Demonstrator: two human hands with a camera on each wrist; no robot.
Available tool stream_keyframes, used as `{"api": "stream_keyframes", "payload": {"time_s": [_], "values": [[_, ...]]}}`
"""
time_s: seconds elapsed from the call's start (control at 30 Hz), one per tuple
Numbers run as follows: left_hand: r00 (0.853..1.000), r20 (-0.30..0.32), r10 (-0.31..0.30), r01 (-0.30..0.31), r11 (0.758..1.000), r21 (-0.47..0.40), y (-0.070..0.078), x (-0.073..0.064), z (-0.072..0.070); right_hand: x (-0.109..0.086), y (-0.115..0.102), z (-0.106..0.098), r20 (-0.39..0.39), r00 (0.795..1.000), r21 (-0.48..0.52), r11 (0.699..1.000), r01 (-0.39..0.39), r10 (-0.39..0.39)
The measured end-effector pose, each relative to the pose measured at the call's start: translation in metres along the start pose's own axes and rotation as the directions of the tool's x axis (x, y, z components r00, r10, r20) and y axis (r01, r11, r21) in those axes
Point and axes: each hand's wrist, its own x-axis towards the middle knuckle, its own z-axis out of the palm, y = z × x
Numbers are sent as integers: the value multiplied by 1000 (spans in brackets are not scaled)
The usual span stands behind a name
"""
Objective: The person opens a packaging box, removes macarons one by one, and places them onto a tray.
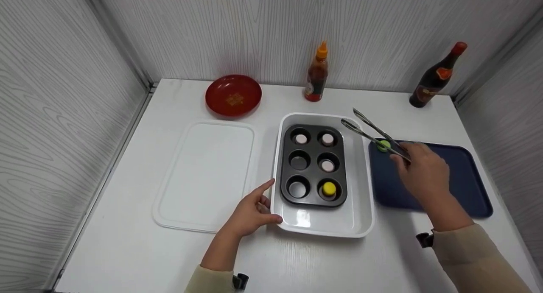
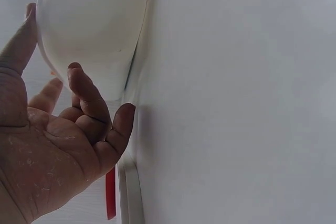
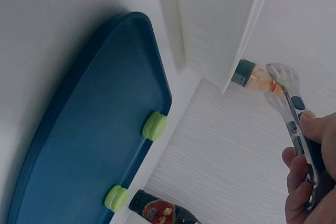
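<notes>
My left hand (image 1: 250,214) touches the near left corner of a deep white tray (image 1: 358,178), its thumb at the rim and its other fingers loosely bent against the outer wall. Inside that tray lies a dark muffin tin (image 1: 313,191). Three of its cups hold pale pink round pieces (image 1: 328,166); a yellow round piece (image 1: 329,188) sits in the near right cup. My right hand (image 1: 426,174) grips metal tongs (image 1: 360,132) above a blue tray (image 1: 449,178), the tips apart with nothing between them. Two green macarons (image 3: 155,126) rest along the blue tray's edge.
A flat white board (image 1: 208,174) lies on the left. Behind it is a red dish (image 1: 233,96). A sauce bottle (image 1: 317,76) stands at the back, and a dark bottle with a red cap (image 1: 437,79) at the back right. Walls enclose the table's back and sides.
</notes>
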Motion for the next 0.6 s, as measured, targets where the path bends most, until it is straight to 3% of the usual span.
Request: {"api": "stream_keyframes", "payload": {"time_s": [0.33, 0.6], "values": [[1000, -2, -15, 15, 1000, 0, 1, -1, 0, 4, -14, 21, -54, 998, 83, 996, 40, -35], [1000, 1, -3, 3, 1000, 10, 1, -2, -1, 10, -26, 27, 34, 999, 64, 998, 26, -28]]}}
